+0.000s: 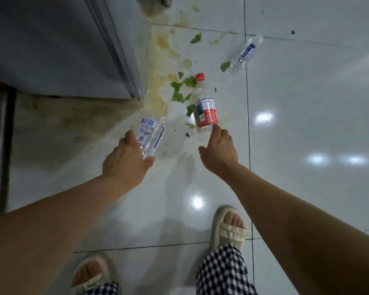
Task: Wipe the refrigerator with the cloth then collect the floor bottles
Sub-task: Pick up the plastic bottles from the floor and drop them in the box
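- Looking down on a glossy pale tiled floor (307,145), stained yellowish and littered with green leaf scraps (177,96) beyond both sets of fingers; grey refrigerator (51,45) standing up and to the left of them.
- No cloth showing anywhere, so judging the step in hand to be the bottle collecting.
- Left hand (124,160) gripping a clear blue-labelled bottle (151,135), fingers curled round its lower end, thumb on the near side; whether lifted off the floor or still touching it, hard to tell.
- Right hand (219,150) reaching forward, forefinger extended and touching or nearly touching the base of the red-capped bottle (206,109), other fingers loosely curled, holding nothing.
- Red-capped bottle lying on its side just ahead of the right fingers, cap pointing away, leaf scraps and spill to its left.
- A third clear bottle (243,54) lying well beyond the right fingers, up and to the right, near a tile seam.
- Doing this well: spreading the right fingers wide over the labelled middle rather than poking the base, since a round bottle on slick tile is likely to roll away.
- Closing thumb and fingers on opposite sides before lifting; possibly wet from the spill, so gripping firmly.
- Sandalled feet (228,226) standing behind both hands, clear of the mess.
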